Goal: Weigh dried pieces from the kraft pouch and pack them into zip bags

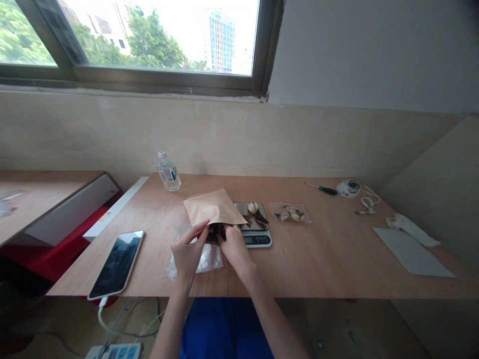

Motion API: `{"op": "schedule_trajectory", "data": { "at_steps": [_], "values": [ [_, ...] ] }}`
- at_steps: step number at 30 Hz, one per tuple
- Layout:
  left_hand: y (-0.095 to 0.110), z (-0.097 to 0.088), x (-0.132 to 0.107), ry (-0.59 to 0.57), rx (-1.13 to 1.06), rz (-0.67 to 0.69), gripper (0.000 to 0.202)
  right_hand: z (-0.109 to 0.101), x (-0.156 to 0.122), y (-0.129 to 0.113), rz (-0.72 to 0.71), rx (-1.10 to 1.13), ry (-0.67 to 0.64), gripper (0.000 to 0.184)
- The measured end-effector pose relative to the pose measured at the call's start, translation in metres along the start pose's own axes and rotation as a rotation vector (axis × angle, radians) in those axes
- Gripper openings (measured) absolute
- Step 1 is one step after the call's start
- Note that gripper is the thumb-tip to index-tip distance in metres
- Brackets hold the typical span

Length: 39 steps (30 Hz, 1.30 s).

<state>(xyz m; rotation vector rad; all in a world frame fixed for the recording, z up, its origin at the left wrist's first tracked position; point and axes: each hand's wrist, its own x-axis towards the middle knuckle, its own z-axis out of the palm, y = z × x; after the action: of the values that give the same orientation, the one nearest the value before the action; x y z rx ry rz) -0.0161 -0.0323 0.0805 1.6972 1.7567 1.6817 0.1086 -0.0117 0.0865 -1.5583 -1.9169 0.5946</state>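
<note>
While left hand [189, 252] and right hand [234, 247] hold it, a kraft pouch [213, 208] tilts.

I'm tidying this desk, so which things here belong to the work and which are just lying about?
In the work: left hand, right hand, kraft paper envelope, digital scale, dark and pale pieces, clear plastic bag, small bag of pieces.

Lying about: water bottle, smartphone, screwdriver, grey sheet.

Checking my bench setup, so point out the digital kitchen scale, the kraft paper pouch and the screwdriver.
digital kitchen scale [257, 240], head view, on its front display
kraft paper pouch [213, 208], head view, on its upper face
screwdriver [328, 190], head view, on its handle
</note>
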Motion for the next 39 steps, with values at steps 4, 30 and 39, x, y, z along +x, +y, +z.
{"op": "schedule_trajectory", "data": {
  "at_steps": [4,30,39],
  "values": [
    [0.001,0.000,-0.001,-0.013,0.007,-0.003,0.020,-0.006,-0.001,0.003,0.022,0.070,-0.057,0.027],
    [0.005,-0.004,0.006,-0.025,0.035,-0.017,0.022,-0.005,-0.018,0.004,-0.218,0.152,0.219,0.019],
    [0.011,-0.006,0.016,-0.003,-0.021,-0.088,0.022,-0.036,-0.030,0.022,-0.153,0.444,0.482,0.019]
  ]
}}
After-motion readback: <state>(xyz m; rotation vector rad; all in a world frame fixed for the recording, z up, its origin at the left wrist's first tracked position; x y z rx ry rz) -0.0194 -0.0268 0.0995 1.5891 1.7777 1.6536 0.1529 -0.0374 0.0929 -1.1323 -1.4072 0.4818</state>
